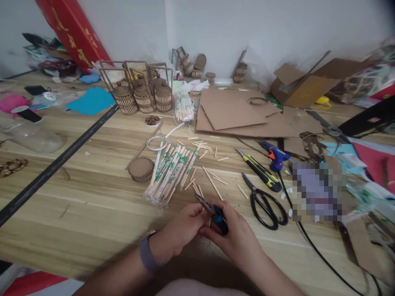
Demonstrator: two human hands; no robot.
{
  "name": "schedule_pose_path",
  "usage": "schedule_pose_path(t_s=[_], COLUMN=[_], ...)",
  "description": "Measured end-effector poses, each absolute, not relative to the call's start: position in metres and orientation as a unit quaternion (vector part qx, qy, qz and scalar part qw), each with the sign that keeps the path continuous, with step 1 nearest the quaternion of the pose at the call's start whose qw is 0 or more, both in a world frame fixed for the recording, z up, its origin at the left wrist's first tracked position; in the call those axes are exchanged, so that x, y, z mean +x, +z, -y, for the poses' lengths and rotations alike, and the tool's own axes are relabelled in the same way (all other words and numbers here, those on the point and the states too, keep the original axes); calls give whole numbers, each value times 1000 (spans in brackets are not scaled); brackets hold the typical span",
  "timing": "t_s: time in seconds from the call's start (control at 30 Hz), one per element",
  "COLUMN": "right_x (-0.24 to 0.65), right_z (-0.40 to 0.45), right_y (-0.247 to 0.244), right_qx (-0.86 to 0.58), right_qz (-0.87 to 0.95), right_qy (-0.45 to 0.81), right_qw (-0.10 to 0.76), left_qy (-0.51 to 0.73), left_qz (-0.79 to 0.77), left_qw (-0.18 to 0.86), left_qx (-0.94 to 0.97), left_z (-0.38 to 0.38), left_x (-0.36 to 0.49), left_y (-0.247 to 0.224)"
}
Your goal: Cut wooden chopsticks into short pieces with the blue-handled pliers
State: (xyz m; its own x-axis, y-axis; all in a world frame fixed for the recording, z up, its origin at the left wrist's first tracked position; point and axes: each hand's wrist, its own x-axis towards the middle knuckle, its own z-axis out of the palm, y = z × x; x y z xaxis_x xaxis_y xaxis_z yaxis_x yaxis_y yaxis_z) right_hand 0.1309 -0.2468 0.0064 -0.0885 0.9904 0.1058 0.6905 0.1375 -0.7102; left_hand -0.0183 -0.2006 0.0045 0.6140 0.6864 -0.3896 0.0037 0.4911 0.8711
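Dark pliers with blue-and-black handles [218,220] are gripped by my right hand [239,232], their jaws pointing up and left. My left hand [185,228] is closed beside the jaws, its fingertips pinched; what they hold is too hidden to make out. Just beyond my hands lie short cut wooden sticks [212,176], scattered on the wooden table [101,213]. To their left is a pile of wrapped chopsticks [173,170] with green print. Black-handled scissors [267,205] and a yellow-black utility knife [261,170] rest to the right.
A round cardboard piece [140,169], a tape roll [156,143] and small brown balls [152,120] lie left of the chopsticks. Lidded stick-sided baskets [143,98] and cardboard sheets [233,109] stand behind. A blue glue gun [276,156] trails a black cable [311,242] at right.
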Motion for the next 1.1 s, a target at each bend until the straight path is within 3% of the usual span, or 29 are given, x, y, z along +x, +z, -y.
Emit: schedule_pose_path(t_s=[0.47,0.77,0.87,1.0,1.1], right_x=[141,162,171,175,169], right_z=[247,231,225,225,227], right_y=[10,9,13,16,17], right_qx=[-553,-630,-681,-740,-739], right_qz=[746,697,673,652,656], right_qy=[176,174,163,152,150], right_qw=[326,295,236,61,8], left_qy=[205,293,294,284,280], left_qz=[-467,-505,-506,-505,-501], left_qw=[693,678,670,665,667], left_qx=[510,447,457,471,475], left_z=[197,191,191,193,194], left_x=[-23,-26,-26,-25,-24], left_y=[10,14,16,18,18])
